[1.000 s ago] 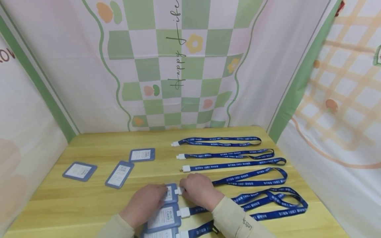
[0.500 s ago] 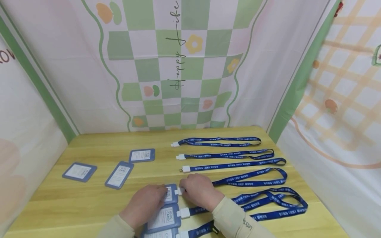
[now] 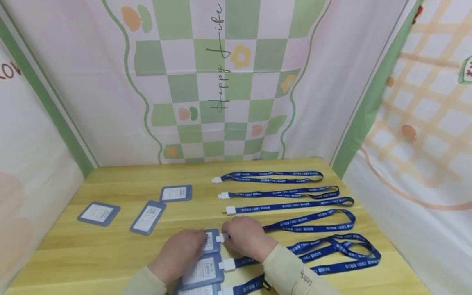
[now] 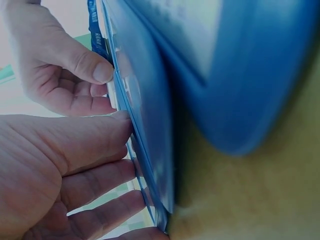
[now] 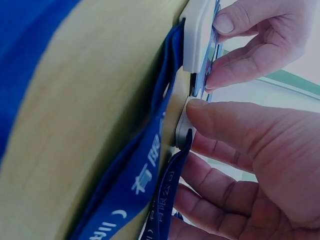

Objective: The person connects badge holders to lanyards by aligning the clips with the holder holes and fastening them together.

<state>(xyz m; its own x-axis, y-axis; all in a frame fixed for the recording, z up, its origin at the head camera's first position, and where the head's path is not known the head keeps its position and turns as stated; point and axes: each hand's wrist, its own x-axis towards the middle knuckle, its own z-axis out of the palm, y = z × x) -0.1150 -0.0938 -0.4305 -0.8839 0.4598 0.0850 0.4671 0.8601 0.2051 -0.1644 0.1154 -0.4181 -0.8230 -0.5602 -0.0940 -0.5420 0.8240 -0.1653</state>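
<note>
Badge holder (image 3: 212, 241), near on the bench (image 3: 92, 254), was held by the left hand (image 3: 180, 250); the right hand (image 3: 245, 236) pinched the white clip (image 3: 222, 237) at its right edge.

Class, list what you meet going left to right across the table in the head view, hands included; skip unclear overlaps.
Leftmost ID card holder, diagonal ID card holder, left hand, held ID card holder, white lanyard connector, right hand.
</note>
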